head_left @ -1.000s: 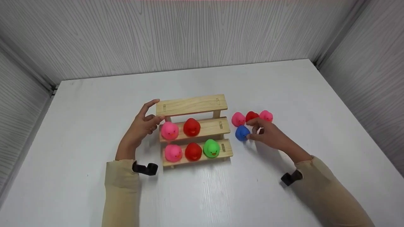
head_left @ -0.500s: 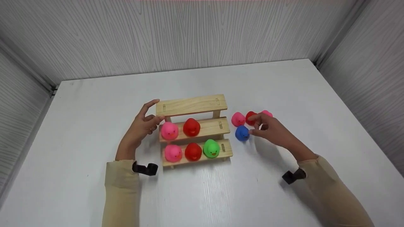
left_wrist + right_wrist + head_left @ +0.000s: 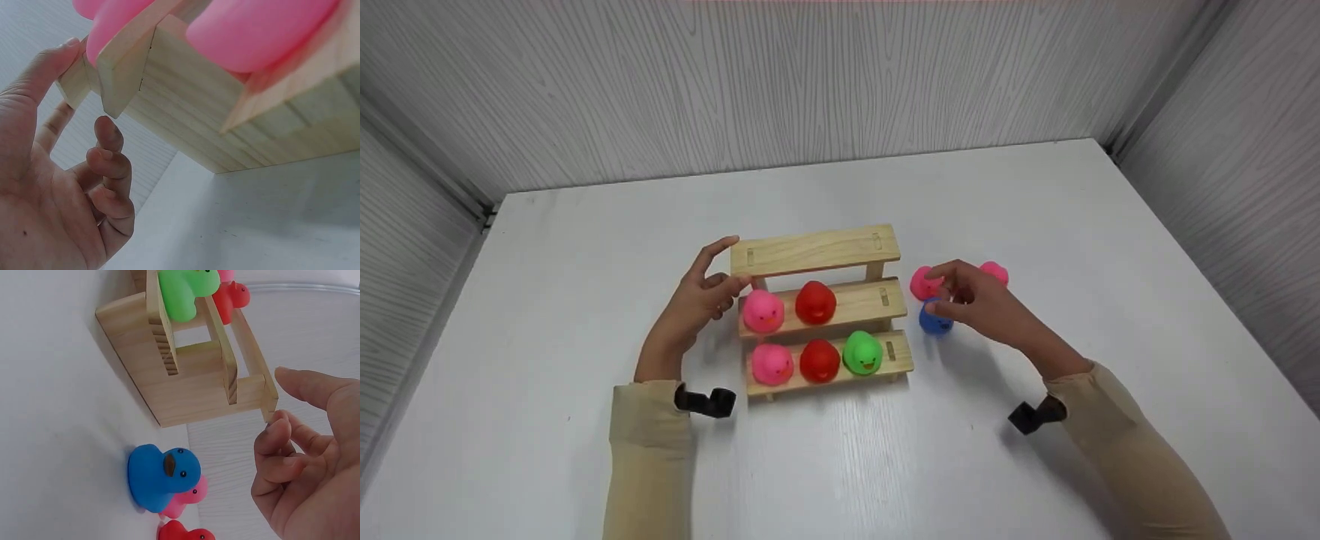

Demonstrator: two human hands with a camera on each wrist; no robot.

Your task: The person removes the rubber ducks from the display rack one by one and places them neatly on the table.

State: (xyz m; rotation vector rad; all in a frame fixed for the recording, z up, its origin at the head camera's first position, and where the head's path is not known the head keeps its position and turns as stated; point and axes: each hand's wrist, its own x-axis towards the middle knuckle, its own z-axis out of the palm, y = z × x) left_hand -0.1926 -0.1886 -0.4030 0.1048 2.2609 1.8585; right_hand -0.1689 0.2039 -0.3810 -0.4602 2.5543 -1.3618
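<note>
My left hand [image 3: 697, 300] grips the left end of the top board of a three-tier wooden shelf [image 3: 817, 251], thumb and forefinger on opposite edges. Just right of the shelf, my right hand [image 3: 982, 304] hovers over the loose rubber ducks with nothing in its grasp. Its thumb and forefinger are apart in the right wrist view. Beneath it sits a blue duck [image 3: 934, 324], partly covered. A pink duck [image 3: 924, 283] is behind that one, and another pink duck [image 3: 994, 271] lies farther right. The hand hides a red duck [image 3: 183, 532] from the head view.
On the middle tier stand a pink duck [image 3: 763, 312] and a red duck [image 3: 815, 303]. The lowest tier bears a pink duck [image 3: 772, 365], a red duck [image 3: 820, 361] and a green duck [image 3: 862, 353]. A white table [image 3: 825, 465] lies below, with a grained wall [image 3: 810, 82] behind.
My right hand drew slightly right from beside the blue duck, then came left over the ducks and now covers the red one. The left hand and the shelf have stayed put.
</note>
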